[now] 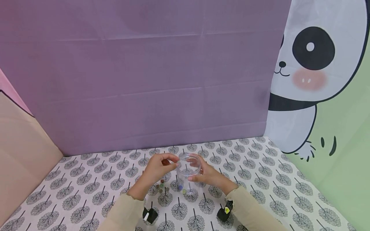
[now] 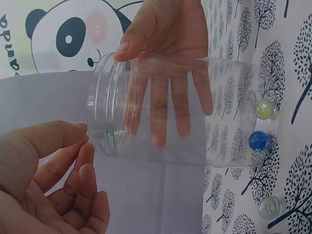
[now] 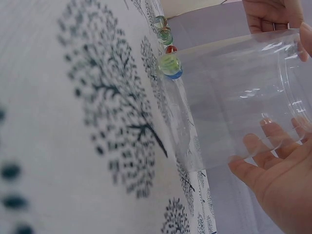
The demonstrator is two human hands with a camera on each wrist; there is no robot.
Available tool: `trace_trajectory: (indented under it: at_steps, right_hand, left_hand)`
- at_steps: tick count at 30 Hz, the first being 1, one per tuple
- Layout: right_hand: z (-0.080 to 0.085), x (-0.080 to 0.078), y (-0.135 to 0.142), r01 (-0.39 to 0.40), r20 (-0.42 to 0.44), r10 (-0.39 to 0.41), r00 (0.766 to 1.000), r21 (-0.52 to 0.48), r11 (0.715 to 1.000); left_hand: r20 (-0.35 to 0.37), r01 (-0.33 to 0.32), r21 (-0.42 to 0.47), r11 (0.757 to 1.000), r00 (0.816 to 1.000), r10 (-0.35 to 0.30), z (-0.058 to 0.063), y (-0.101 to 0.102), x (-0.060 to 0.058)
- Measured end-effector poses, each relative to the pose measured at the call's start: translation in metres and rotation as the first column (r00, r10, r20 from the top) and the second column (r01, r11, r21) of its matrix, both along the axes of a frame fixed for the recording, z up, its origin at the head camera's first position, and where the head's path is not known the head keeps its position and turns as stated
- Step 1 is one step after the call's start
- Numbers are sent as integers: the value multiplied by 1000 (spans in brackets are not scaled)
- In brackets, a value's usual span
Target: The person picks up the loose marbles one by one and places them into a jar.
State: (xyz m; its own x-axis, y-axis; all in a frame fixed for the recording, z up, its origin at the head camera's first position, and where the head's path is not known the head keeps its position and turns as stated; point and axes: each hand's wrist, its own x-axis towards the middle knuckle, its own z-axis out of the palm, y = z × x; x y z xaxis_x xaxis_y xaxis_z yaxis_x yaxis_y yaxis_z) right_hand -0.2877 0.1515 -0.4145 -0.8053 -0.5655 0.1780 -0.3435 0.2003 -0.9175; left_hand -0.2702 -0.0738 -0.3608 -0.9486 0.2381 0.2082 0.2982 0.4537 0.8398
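Between two bare hands, on the tree-print cloth [image 1: 95, 179], a clear jar [image 1: 182, 179], upright, with its mouth facing up. At the bottom of the jar, side by side, a yellow-green marble [image 2: 264, 108] and a blue marble [image 2: 258, 141]. Around the upper part of the jar, the right hand [image 1: 209, 175], clamped on it: thumb just below the rim, fingers spread along the far wall, visible through the clear side in the left wrist view. Just beside the rim, on the opposite side, the left hand [image 1: 157, 166], with fingers bent and fingertips bunched close to the thumb. Cannot tell from these views about any small thing between those fingertips, nor about contact with the rim.

On the cloth near the base of the jar, to its left, a small cluster of loose marbles [image 1: 161, 185], some greenish, some reddish. Farther out, a beige left sleeve [image 1: 124, 213] and a beige right sleeve [image 1: 254, 210], with black devices [image 1: 224, 214] at the wrists. Behind the cloth, a creased purple backdrop [image 1: 144, 80]. To the right, a pale green wall [image 1: 347, 134] with a large panda drawing [image 1: 313, 48]. To the left, a beige panel [image 1: 23, 154] below a pink strip [image 1: 8, 89].
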Motion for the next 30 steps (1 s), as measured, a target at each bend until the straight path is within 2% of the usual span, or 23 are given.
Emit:
trace_trajectory:
  at_steps: [9, 23, 30]
  right_hand:
    - [0, 3, -2, 11, 40, -10, 999, -14, 1000]
    - [2, 1, 0, 13, 10, -13, 1000, 8, 1000]
    - [0, 0, 0, 3, -1, -3, 1000, 4, 1000]
  left_hand:
    - [7, -12, 14, 1000, 1000, 12, -1, -1, 2]
    - [-17, -17, 43, 999, 1000, 18, -4, -8, 2]
    - [0, -19, 51, 999, 1000, 19, -7, -16, 5]
